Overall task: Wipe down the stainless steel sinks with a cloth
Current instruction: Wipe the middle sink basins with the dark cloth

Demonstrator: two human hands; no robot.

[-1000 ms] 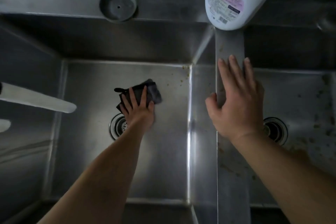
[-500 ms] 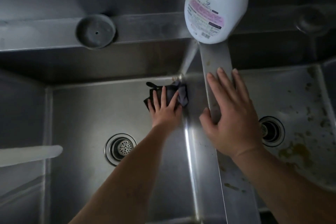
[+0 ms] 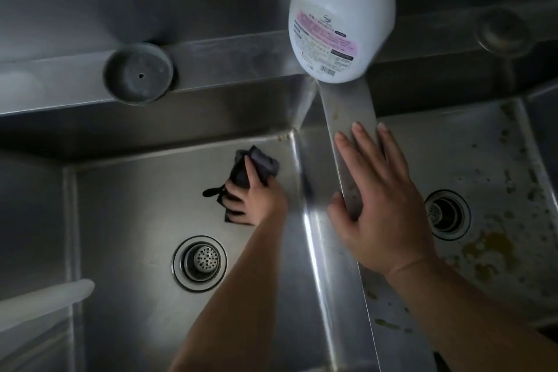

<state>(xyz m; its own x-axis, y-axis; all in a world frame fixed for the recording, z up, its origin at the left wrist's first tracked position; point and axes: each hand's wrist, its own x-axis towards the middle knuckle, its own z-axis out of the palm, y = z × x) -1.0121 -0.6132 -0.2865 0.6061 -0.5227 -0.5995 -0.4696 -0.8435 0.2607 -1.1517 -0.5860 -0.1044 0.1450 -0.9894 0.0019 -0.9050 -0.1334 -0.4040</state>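
Cloth (image 3: pixel 256 166): dark, soft, limp rag, bunched under my left hand (image 3: pixel 252 201) on the floor of the left sink (image 3: pixel 129 220), near its back right corner. I judge it light, likely damp, gathering easily; best held by pressing flat on the bunched middle, fingers (image 3: pixel 234 199) spread over it.

Left of it: pale faucet spout (image 3: pixel 45 299) at the frame edge; round grey stopper (image 3: pixel 139 74) on the back ledge; strainer drain (image 3: pixel 200 263) near the sink's middle.

Divider (image 3: pixel 347 142): narrow steel strip, spotted yellow. My right hand (image 3: pixel 380 208) rests flat on it, fingers straight, thumb hooked over its left edge.

White bottle (image 3: pixel 341 24), pink cap, stands at the divider's far end.

Right sink (image 3: pixel 498 190): heavily spattered yellow-brown around its drain (image 3: pixel 447 214), unwiped.

Room: dim, bare stainless steel throughout.
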